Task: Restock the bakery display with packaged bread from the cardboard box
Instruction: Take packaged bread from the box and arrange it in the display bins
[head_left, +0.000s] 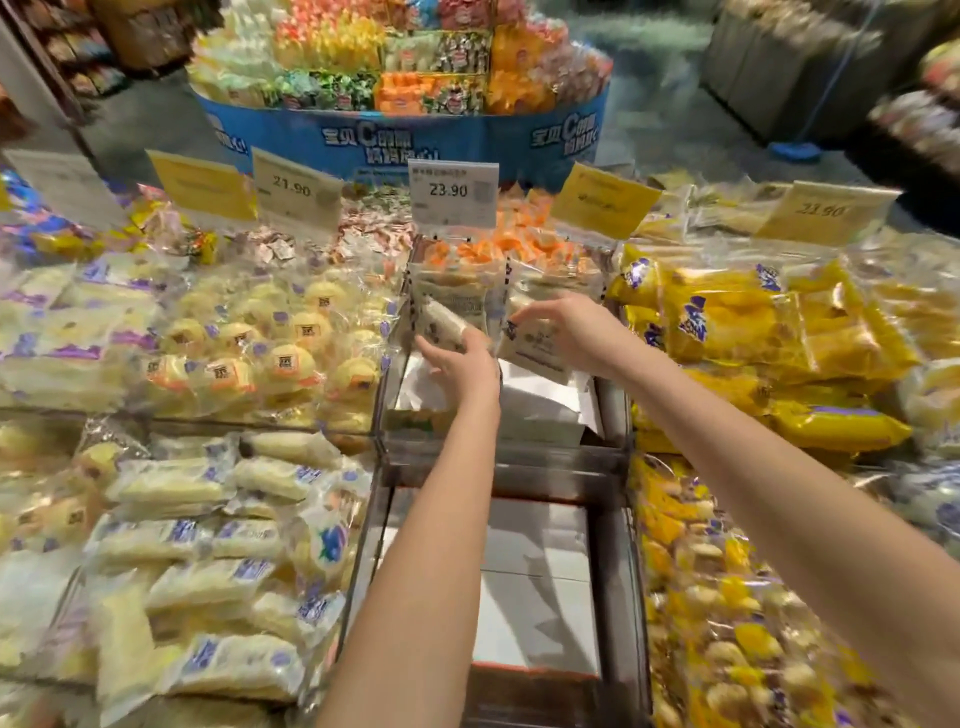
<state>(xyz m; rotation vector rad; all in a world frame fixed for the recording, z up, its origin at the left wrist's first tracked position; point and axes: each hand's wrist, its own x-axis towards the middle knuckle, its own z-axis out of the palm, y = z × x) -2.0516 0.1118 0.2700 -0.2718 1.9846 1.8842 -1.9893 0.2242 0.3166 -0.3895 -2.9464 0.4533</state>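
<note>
On my feed the clearest writing is the white price tag, which reads 23.90 and stands at the back of the middle compartment. A second tag to its left reads 21.90. The yellow tag far right seems to show the same figure, but it is too blurred for me to be sure. Beyond them a round blue stand carries large white Chinese characters with a big letter C, and mixed sweets are heaped on top of it. My left hand grips a bread packet in clear film, fingers curled around its lower end, and the packet tilts up to the left. My right hand holds a second packet beside it, bent fingers over its upper edge; it has a small purple logo and print I cannot read. Both packets are over the middle compartment, just in front of a row of upright packets at its back. White liner sheets cover the floor of that compartment. The bin nearer me holds a white box. To the left lie round yellow buns with square codes on them and long pale loaves with purple logos. To the right are yellow bags with purple lettering.
</note>
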